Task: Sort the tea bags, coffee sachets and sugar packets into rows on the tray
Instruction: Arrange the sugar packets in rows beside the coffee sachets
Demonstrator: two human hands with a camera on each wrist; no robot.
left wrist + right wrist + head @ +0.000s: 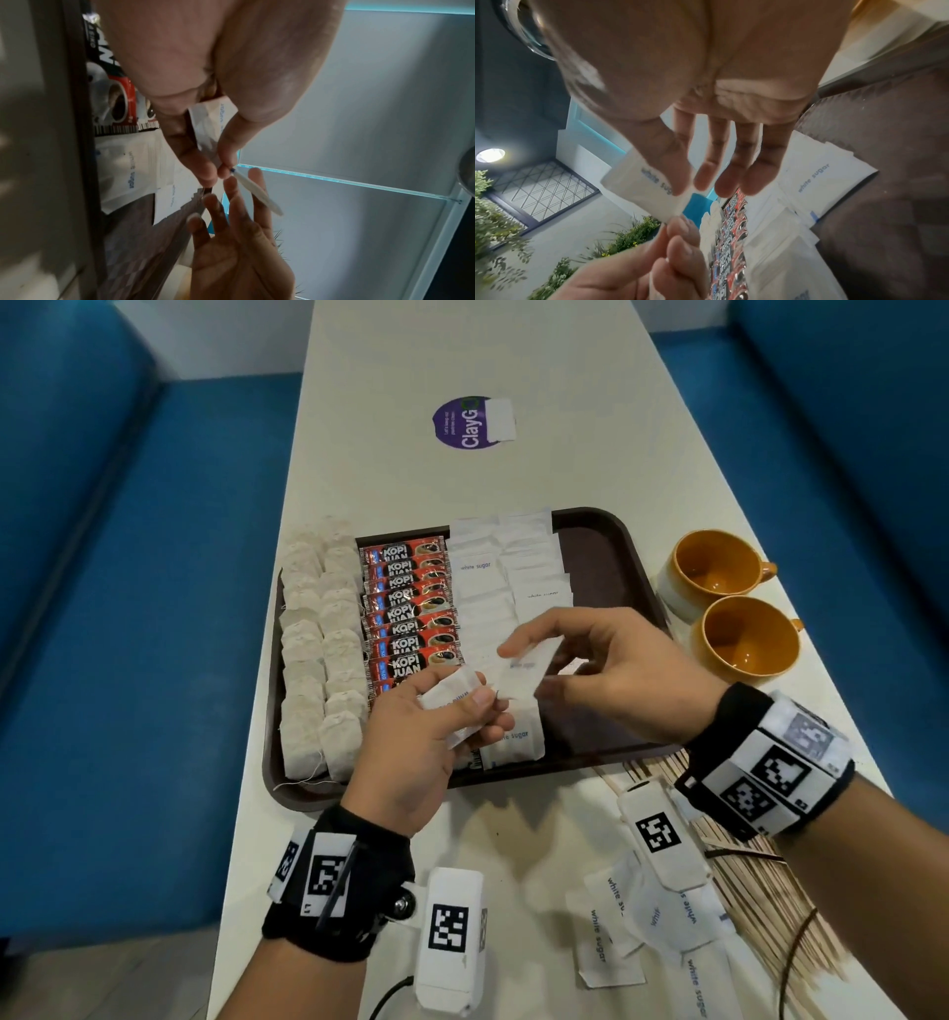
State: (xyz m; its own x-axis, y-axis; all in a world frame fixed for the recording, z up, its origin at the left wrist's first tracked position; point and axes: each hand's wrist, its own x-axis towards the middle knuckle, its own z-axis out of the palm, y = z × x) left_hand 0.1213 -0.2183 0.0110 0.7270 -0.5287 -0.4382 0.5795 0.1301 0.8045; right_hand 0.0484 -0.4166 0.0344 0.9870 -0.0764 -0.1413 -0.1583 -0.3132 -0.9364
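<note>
A dark brown tray (611, 531) holds two columns of tea bags (321, 649), a column of red coffee sachets (411, 613) and two columns of white sugar packets (493, 567). Above the tray's near edge my left hand (477, 706) grips a few sugar packets (447, 695). Its thumb and finger (221, 170) also pinch the corner of one packet (516, 680) that sticks out, seen edge-on (257, 194) in the left wrist view. My right hand (534, 660) pinches that same packet (639, 182) between thumb and forefinger, with the other fingers (731, 182) straight.
Two orange cups (714, 567) (744, 634) stand right of the tray. Loose sugar packets (652, 916) and wooden stirrers (760, 880) lie on the white table near me. Blue benches (128, 608) flank the table. The tray's right part (606, 577) is bare.
</note>
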